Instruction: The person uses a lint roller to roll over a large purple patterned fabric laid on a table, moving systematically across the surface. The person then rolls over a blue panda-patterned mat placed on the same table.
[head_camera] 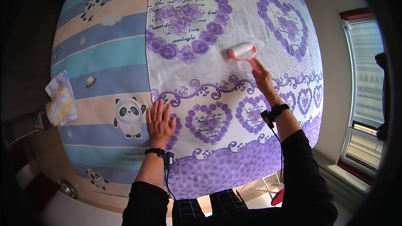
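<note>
In my right hand [265, 80] is the pink handle of a lint roller [243, 51]. Its white roll sits against a pale sheet [201, 72] printed with purple roses, hearts and scrollwork. My left hand [161, 122] lies flat, palm down, where this sheet's left edge meets a striped panda-print sheet [103, 78]. The fingers of that hand are slightly spread and hold nothing. Both sheets cover the bed, the rose one on the right and the striped one on the left.
A bundle of patterned plastic packaging [62, 100] lies at the bed's left edge. To the right is a window [366, 75] in the wall. A white metal rack [268, 184] and a red item [277, 197] stand by the near edge, beside my legs.
</note>
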Demonstrator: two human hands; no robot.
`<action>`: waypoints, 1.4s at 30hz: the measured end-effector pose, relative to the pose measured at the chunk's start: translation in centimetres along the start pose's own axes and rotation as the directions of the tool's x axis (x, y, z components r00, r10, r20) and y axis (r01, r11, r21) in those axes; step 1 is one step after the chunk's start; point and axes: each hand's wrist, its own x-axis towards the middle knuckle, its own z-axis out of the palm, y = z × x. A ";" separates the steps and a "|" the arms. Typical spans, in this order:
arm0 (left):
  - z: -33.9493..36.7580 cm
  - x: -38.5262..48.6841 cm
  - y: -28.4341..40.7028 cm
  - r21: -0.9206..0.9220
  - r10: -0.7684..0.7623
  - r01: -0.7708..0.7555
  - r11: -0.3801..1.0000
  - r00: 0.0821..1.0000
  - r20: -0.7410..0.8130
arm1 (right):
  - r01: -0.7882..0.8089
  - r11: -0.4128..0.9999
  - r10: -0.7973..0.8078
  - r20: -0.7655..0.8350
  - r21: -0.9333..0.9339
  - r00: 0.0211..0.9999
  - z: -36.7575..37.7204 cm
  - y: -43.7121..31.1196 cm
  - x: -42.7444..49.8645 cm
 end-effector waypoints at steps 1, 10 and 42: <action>0.0 0.0 0.0 -0.007 -0.001 0.001 1.000 1.000 0.001 | 0.022 1.000 -0.022 -0.015 -0.008 1.000 0.9 -0.4 2.7; 0.4 0.0 -0.4 -0.040 -0.009 0.010 0.999 1.000 0.016 | -0.033 0.999 0.030 -0.056 -0.040 0.998 8.9 -7.2 23.5; -0.8 0.0 -0.5 -0.132 -0.042 0.045 0.990 0.999 0.027 | 0.055 0.992 -0.057 0.015 0.111 0.998 10.4 -12.8 1.0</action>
